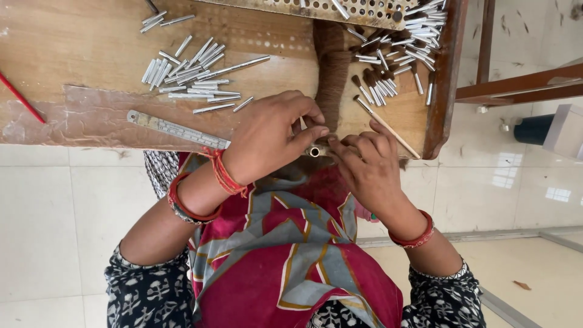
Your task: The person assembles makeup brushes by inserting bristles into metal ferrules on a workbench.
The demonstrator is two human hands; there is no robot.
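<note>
Metal tube point(314, 151): one, pinched by two hands point(273, 135); one ruler point(177, 129).

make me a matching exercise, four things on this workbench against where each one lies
Things:
1. steel ruler
2. pile of empty metal tubes
3. tubes with bristle tufts
4. red stick

Places:
A. far left edge of the bench
B. beyond the right hand, near the bench's right edge
C. along the near edge, beside the left hand
D. middle of the bench, beyond the ruler

Pairs: 1-C, 2-D, 3-B, 4-A
</note>
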